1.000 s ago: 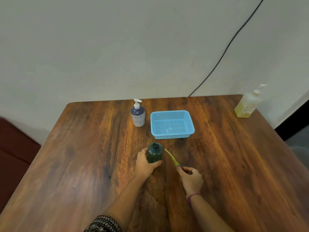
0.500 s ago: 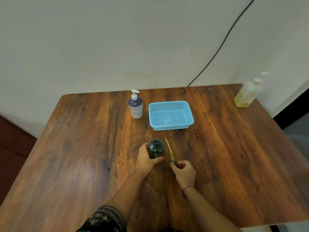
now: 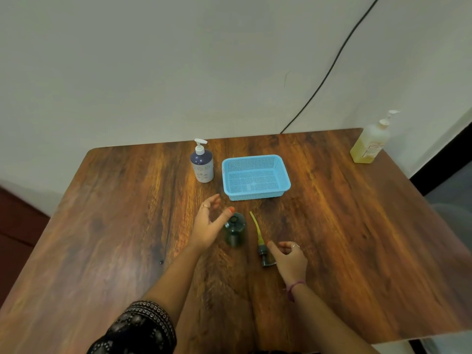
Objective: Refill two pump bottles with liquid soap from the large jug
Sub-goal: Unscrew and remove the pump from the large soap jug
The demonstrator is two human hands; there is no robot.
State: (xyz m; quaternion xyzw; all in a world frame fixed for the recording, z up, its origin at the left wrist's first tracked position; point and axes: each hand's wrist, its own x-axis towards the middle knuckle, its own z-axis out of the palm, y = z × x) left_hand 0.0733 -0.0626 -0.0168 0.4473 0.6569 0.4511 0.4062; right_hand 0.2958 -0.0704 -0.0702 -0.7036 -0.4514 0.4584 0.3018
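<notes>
We saw the left hand with its grip released, fingers spread, the capless green bottle upright on the counter just right of it. Pump head lay flat further right, touching the right hand, grip loosely curled, holding nothing.

Soft, even indoor light fills the view, moderately bright, with warm sheen on the wooden table right of the blue basket. Shadows are faint and short under the hands and bottles. The left hand is smeared by motion blur, and the green bottle beside it looks hazy. Wide-angle distortion bends the table edges and corners.
</notes>
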